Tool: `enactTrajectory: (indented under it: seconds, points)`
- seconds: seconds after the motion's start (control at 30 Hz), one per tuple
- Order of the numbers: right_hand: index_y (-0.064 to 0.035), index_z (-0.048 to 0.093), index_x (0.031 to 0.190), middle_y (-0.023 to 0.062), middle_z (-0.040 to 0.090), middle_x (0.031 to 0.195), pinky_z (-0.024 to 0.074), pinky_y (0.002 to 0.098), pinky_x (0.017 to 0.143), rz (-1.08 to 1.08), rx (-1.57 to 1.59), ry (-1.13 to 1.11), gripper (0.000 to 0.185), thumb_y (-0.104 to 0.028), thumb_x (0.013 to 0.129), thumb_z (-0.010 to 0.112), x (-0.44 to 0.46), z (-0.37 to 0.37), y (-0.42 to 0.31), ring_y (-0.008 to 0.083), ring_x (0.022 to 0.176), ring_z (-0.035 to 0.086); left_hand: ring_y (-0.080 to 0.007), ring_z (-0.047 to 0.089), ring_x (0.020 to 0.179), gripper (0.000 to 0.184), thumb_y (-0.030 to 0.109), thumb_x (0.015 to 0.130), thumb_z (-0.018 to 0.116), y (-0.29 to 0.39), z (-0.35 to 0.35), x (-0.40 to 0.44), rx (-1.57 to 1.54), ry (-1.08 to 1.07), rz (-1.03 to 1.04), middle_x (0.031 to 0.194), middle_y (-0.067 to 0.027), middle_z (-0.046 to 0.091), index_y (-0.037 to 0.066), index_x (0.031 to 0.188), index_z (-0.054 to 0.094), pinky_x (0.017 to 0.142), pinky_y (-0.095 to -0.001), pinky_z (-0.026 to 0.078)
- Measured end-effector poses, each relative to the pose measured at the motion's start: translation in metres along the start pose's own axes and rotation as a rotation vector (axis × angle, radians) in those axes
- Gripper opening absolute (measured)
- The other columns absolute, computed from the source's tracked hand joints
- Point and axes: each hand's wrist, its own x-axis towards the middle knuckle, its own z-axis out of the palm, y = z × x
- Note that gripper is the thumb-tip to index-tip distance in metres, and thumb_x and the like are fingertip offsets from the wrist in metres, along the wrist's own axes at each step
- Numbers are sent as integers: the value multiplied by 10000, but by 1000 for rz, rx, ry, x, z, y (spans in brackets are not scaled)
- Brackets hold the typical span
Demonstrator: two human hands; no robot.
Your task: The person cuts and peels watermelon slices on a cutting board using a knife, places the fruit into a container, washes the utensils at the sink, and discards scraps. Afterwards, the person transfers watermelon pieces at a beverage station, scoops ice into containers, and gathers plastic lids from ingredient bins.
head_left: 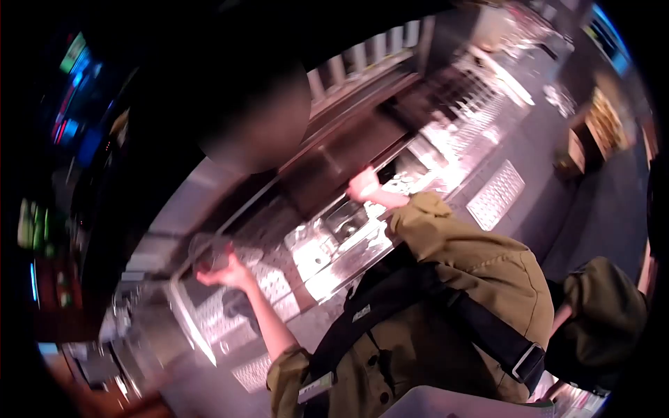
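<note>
My left hand (pixel 226 273) is at the left of the counter, thumb and fingers curved around a see-through vessel that looks like a clear glass (pixel 202 254). Blur hides its exact outline. My right hand (pixel 364 184) is closed in front of me, above the back edge of a metal sink unit (pixel 327 279). Whatever it holds, if anything, does not show clearly. Below and between the hands lies the square basin (pixel 345 224) of that unit. Bright metal containers (pixel 418 164) sit just right of my right hand.
A perforated mat (pixel 496 195) lies on the dark counter to the right, with a wooden box (pixel 592 136) beyond it. A wire rack (pixel 474 90) stands at the back right. Another person's sleeve (pixel 603 320) is close at my right. Bottles (pixel 38 226) glow at far left.
</note>
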Motion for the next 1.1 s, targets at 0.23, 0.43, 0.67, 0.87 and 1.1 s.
enactTrajectory:
  seconds: [0.23, 0.43, 0.67, 0.87, 1.1]
  points:
    - [-80, 641, 629, 98, 608, 648, 376, 502, 759, 51, 243, 183, 432, -443, 773, 454, -65, 68, 8, 276, 644, 579, -371, 312, 1143, 1034, 371, 613, 767, -19, 10, -2, 44, 60, 119, 1239, -298, 260, -122, 1272, 141, 965, -435, 286]
    - [-85, 645, 700, 98, 617, 669, 272, 498, 925, -135, 193, 61, 553, -540, 814, 352, -92, 51, 16, 268, 727, 586, -317, 508, 870, 663, 283, 726, 688, 65, 4, -16, 359, 84, 141, 978, -239, 499, -125, 1123, 349, 798, -376, 430]
    - [1, 540, 864, 151, 550, 846, 391, 447, 822, -360, 605, 887, 316, -304, 784, 538, -150, 20, 108, 322, 694, 561, -248, 523, 777, 263, 159, 789, 620, 223, 58, -136, -65, -150, 72, 891, -154, 532, -46, 915, 515, 746, -344, 449]
    - [-6, 588, 809, 169, 589, 781, 467, 393, 653, 483, 908, 966, 261, -252, 737, 542, -272, 6, 408, 293, 700, 584, -269, 549, 829, 297, 203, 652, 718, 537, 130, -342, -906, -1533, 471, 862, -107, 589, 32, 868, 606, 757, -350, 424]
    - [-22, 596, 650, 127, 588, 612, 472, 377, 528, 1717, 1156, 1239, 165, -125, 728, 494, -501, 131, 797, 221, 581, 599, -237, 526, 872, 181, 44, 820, 510, 777, 114, -440, -1496, -2393, 253, 928, -130, 517, 19, 986, 442, 770, -294, 409]
